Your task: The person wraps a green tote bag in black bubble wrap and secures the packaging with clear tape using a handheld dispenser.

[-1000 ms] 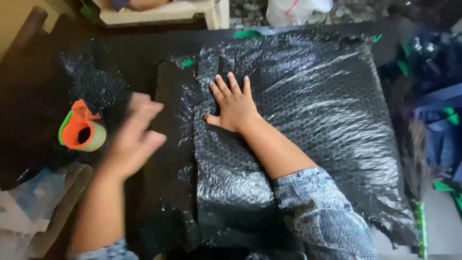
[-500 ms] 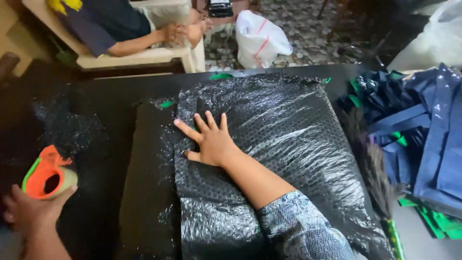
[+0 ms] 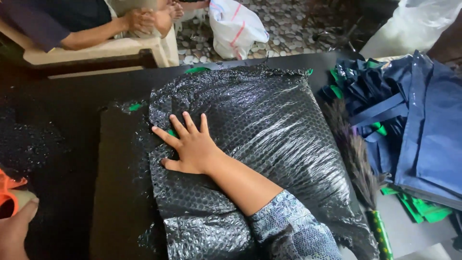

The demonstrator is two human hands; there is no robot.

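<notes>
I kept my right hand [image 3: 191, 147] flat, fingers spread, on the bubble-wrapped parcel [image 3: 250, 144]; left of it, my left hand [image 3: 14, 228] gripped the tape dispenser [image 3: 8, 197]

Light: soft daylight, brightest at top | Glare: white streaks on black bubble-wrapped bundle [image 3: 250, 139] | Shadows: faint, dark surface [image 3: 72, 106] swallowing detail at left | Focus: sharp centre, slight blur on left hand [image 3: 14, 231] at lower-left edge | Distortion: mild wide-angle stretch toward corners

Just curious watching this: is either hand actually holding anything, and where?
The left hand grips the orange tape dispenser at its lower side, mostly out of frame. The right hand only presses flat on the black bubble-wrapped bundle.
</notes>
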